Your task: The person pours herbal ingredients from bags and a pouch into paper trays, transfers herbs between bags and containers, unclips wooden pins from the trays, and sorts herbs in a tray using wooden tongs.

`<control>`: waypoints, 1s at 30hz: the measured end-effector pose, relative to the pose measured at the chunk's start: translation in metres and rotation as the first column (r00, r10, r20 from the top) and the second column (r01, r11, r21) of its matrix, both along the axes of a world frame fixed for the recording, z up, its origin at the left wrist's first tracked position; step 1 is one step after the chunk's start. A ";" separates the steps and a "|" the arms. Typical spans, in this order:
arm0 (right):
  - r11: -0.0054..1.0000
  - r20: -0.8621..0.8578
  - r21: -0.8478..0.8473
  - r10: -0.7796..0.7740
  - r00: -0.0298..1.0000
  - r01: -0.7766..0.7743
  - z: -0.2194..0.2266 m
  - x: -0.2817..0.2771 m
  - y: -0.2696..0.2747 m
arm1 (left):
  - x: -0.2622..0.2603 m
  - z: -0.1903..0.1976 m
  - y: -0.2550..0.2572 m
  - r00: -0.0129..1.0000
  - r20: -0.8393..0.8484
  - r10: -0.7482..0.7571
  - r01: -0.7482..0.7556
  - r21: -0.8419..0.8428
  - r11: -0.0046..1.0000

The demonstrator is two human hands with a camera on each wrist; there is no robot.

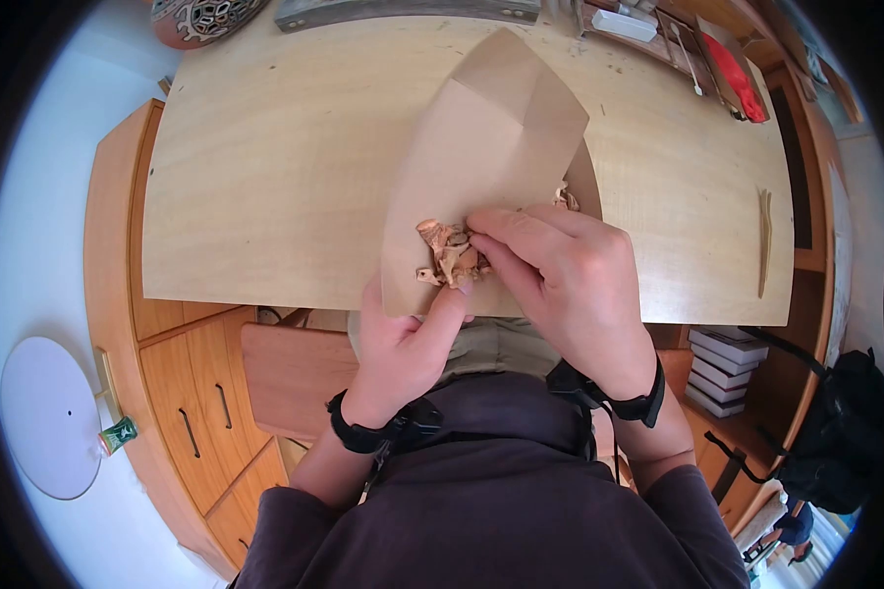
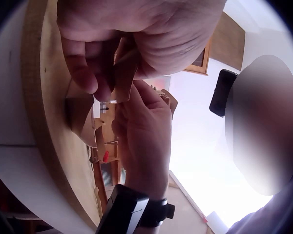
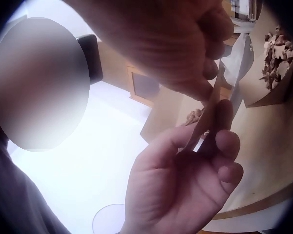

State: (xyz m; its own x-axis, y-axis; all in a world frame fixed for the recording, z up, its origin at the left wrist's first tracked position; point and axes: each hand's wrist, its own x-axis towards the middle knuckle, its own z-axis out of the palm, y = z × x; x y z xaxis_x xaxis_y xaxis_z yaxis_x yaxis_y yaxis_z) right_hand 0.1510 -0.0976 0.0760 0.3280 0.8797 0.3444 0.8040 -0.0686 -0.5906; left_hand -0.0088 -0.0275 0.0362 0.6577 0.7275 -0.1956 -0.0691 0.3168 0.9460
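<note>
A folded sheet of stiff brown paper stands tilted over the table's near edge. My left hand grips its near edge, thumb on top and fingers underneath. Dried, curled orange-brown pieces lie in a small heap on the sheet beside that thumb. Thumb and forefinger of my right hand pinch together at the heap's right side, on a piece largely hidden by the fingertips. Behind the right hand, a second brown paper carries a larger heap of similar pieces.
The wooden table extends beyond the sheet. Wooden tweezers lie near its right edge. A shelf tray with a red item stands at the back right, a grey box at the back. Stacked white boxes sit below right.
</note>
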 end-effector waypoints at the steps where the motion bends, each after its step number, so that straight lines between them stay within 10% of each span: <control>1: 1.000 0.009 -0.018 0.001 1.000 -0.001 0.001 0.000 0.000 | -0.001 -0.001 0.000 1.000 -0.001 0.002 -0.002 0.000 1.000; 24: 0.909 -0.188 -0.158 -0.412 0.891 0.387 0.015 0.013 -0.021 | -0.003 -0.005 0.005 0.999 0.011 0.046 -0.046 0.036 0.998; 30: 0.998 -0.070 -0.063 0.023 0.997 -0.028 0.004 -0.004 -0.015 | -0.004 -0.003 0.001 0.998 0.011 0.062 -0.062 0.005 0.998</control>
State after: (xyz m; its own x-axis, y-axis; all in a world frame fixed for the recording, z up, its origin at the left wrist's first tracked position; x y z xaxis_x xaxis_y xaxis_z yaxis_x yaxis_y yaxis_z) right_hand 0.1468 -0.1121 0.0795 0.3261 0.9076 0.2645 0.7636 -0.0880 -0.6396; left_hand -0.0129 -0.0260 0.0332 0.6136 0.7677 -0.1849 -0.0987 0.3069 0.9466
